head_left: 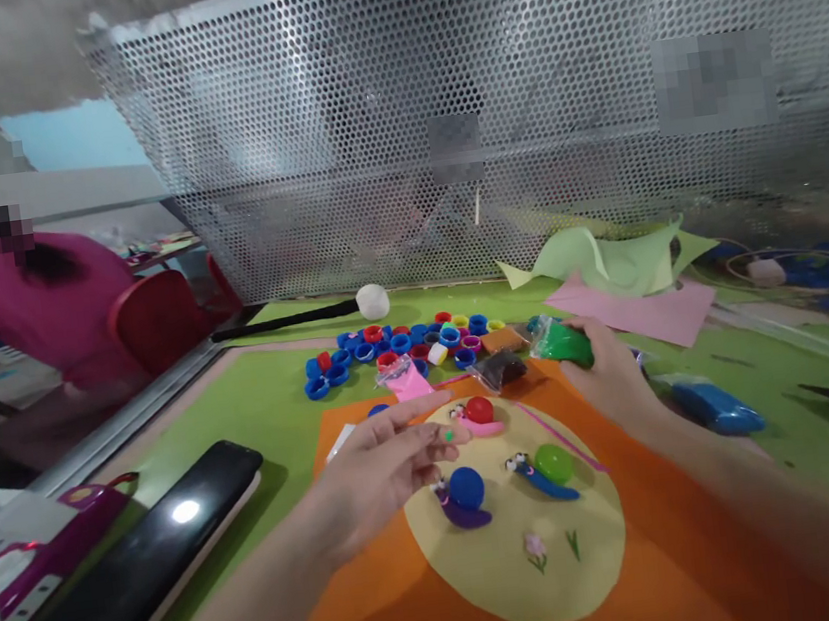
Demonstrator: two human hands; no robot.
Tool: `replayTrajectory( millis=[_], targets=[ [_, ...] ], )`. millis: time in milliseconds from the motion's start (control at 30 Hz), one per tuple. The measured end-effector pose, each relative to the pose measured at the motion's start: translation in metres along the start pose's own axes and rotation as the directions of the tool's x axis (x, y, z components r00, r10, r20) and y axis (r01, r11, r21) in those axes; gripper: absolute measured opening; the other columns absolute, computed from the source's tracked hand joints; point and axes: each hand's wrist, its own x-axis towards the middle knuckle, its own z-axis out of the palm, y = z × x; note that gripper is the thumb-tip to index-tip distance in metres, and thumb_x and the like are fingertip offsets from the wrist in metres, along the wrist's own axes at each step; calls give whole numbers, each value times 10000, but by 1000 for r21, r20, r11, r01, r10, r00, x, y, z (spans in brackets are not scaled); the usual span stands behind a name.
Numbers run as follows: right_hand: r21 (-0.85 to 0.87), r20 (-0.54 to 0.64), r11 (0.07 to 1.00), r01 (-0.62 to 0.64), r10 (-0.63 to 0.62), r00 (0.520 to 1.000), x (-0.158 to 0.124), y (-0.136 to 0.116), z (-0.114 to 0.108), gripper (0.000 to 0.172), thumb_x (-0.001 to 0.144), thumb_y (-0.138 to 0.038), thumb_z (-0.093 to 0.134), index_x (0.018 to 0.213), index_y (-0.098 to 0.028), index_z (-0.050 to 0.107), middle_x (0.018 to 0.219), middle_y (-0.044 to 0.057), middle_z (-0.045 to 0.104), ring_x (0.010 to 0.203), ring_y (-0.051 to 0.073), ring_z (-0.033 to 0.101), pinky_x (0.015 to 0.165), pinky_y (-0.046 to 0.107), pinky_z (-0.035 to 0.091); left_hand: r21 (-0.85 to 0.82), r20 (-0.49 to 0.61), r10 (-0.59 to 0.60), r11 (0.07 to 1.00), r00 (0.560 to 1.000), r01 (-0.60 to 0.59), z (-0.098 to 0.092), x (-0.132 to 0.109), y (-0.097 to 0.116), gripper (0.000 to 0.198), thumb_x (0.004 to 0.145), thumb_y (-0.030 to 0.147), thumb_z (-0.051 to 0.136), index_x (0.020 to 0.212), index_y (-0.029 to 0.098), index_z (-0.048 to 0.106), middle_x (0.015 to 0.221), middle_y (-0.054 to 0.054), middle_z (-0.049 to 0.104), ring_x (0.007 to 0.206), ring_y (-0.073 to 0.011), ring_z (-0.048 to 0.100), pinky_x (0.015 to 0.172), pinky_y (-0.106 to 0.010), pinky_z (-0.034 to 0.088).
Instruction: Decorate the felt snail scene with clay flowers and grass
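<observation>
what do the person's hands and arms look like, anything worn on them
The left hand and right hand wear no gloves. The left forearm and right forearm show no sleeve, watch or bracelet. Fingernail details are too blurred to tell.

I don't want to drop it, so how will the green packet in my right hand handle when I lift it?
The green packet may slip in your right hand: its clear wrapping looks shiny. The wrapping's loose, crinkled end will likely flop, while the bulging green part may yield when squeezed.
</observation>
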Motion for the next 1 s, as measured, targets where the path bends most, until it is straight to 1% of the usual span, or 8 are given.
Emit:
replayTrajectory(
  millis=[67, 133, 233, 300, 533, 733, 900, 1000],
  targets=[
    [-12, -4, 1000, 3, -3, 1000, 0, 8, 2, 310, 645, -212, 444, 955, -199, 442, 927, 104, 578, 903, 293, 552, 765, 450, 435, -4, -3, -30, 1000, 1000, 30, 0, 1, -1, 341, 684, 262, 709, 999, 163, 622, 804, -55, 685, 701, -136, 611, 667, -266, 421],
    [-26, 11, 1000, 18, -18, 1000, 0, 11, 4, 315, 645, -207, 449, 959, -197, 449, 941, 107, 582, 913, 294, 552, 774, 455, 435, 74, -18, -25, 997, 1000, 27, 0, 2, -2, 356, 714, 315, 679, 1029, 161, 614, 850, -73, 688, 727, -152, 620, 682, -278, 435],
    [-53, 38, 998, 37, -35, 999, -1, 13, 7, 323, 663, -190, 480, 985, -187, 463, 982, 110, 578, 953, 288, 542, 794, 446, 437, 279, -52, 57, 959, 997, -40, -4, 6, -4, 420, 698, 327, 699, 1078, 185, 591, 819, -42, 690, 728, -143, 606, 662, -254, 430],
    [-78, 55, 996, 42, -38, 998, -2, 13, 8, 306, 702, -186, 514, 1005, -168, 476, 998, 100, 571, 975, 268, 533, 807, 432, 439, 355, -68, 106, 932, 992, -75, -7, 9, -4, 435, 669, 287, 730, 1072, 201, 590, 754, -6, 688, 702, -123, 592, 641, -227, 417],
    [-225, 137, 973, 55, -25, 990, -1, 12, 5, 256, 852, -308, 537, 1053, -150, 529, 1053, 66, 560, 969, 216, 541, 808, 420, 449, 459, -78, 122, 885, 989, -73, -11, 13, -3, 391, 727, 319, 669, 1086, 198, 573, 806, -21, 718, 803, -152, 639, 755, -248, 448],
    [-363, 270, 925, 111, -9, 963, -3, 0, -1, 229, 859, -312, 536, 1019, -149, 558, 1020, 54, 584, 932, 202, 562, 795, 411, 458, 520, -85, 150, 850, 985, -84, -3, 6, 3, 447, 617, 207, 747, 1025, 188, 565, 604, 57, 647, 648, -128, 630, 625, -216, 473],
    [-457, 316, 879, 135, 18, 949, -6, -7, -4, 245, 856, -320, 538, 1035, -152, 556, 1045, 59, 577, 965, 214, 549, 820, 431, 441, 540, -83, 174, 836, 981, -102, -2, 5, 2, 632, 546, 156, 770, 1121, 168, 505, 567, 87, 603, 612, -125, 618, 642, -226, 478],
    [-495, 335, 855, 156, 22, 942, -6, -9, -5, 255, 853, -326, 540, 1040, -152, 554, 1056, 62, 573, 978, 219, 541, 826, 435, 434, 546, -110, 161, 835, 981, -76, -2, 6, 1, 747, 545, 177, 769, 1214, 138, 440, 575, 54, 647, 769, -191, 652, 672, -260, 496]
  ],
)
